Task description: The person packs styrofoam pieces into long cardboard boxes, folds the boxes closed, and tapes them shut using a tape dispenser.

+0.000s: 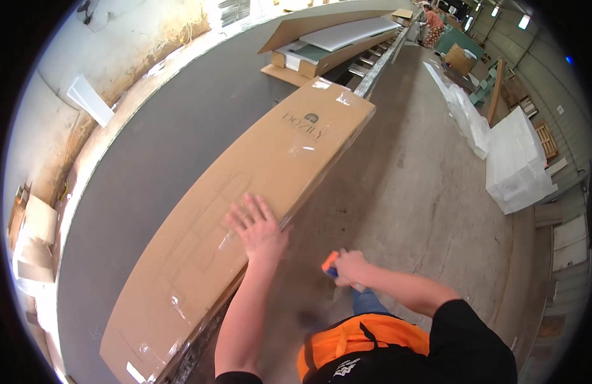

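Note:
A long, flat cardboard box (200,198) lies slantwise in front of me, with printing near its far end, a faint line drawing along its top and bits of clear tape on it. My left hand (257,232) rests on the top near the right edge, palm down, fingers spread and holding nothing. Off the box's right side, my right hand (352,269) is closed around a small orange-and-blue hand tool (330,262). Its exact kind is hard to make out. The tool is apart from the box.
Beyond the box, an open carton (302,67) holds white and dark flat panels. A dark grey surface (142,166) stretches along the left. A roller conveyor (385,61) runs into the distance, where another person (432,27) bends. Plastic-wrapped stacks (517,160) stand on the floor at right.

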Available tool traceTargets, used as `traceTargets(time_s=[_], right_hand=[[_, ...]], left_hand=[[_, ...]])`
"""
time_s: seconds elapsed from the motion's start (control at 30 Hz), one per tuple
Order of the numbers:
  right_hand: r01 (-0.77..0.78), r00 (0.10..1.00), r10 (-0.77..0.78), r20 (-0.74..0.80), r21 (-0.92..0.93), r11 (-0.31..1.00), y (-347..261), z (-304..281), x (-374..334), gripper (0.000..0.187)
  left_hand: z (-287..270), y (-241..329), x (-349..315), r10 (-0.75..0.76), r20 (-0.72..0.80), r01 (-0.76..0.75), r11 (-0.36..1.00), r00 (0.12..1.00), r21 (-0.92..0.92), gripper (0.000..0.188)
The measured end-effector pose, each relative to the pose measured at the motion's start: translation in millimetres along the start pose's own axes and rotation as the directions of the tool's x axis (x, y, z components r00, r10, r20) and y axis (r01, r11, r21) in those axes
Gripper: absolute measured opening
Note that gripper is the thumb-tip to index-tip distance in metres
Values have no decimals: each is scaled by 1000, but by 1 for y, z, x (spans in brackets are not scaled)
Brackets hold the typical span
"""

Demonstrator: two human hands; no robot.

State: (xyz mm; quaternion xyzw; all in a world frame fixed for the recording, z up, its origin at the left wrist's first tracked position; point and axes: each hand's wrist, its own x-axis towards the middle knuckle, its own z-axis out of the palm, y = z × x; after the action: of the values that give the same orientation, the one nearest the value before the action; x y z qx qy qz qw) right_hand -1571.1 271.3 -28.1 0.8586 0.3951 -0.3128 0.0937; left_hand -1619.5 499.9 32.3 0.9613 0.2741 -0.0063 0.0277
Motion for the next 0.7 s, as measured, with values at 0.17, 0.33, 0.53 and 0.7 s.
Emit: traceTargets(time_s=[0.17,0.33,0.53,0.7], right_hand=[[-23,999,18,31,171,985,75,-7,-36,64],[188,943,189,-275,907,377,172,-48,-5,100],[322,911,18,-412,684,-655,183,-133,49,75],[216,895,-120,-430,652,-727,119,-163,93,74]], left_hand=[[-10,57,49,142,-53,-135,983,988,124,101],[-3,68,45,69,-128,-68,998,989,19,94],[2,-31,-87,-259,-508,112,947,821,-301,69],[14,-112,-184,-620,-541,561,773,569,-295,45]])
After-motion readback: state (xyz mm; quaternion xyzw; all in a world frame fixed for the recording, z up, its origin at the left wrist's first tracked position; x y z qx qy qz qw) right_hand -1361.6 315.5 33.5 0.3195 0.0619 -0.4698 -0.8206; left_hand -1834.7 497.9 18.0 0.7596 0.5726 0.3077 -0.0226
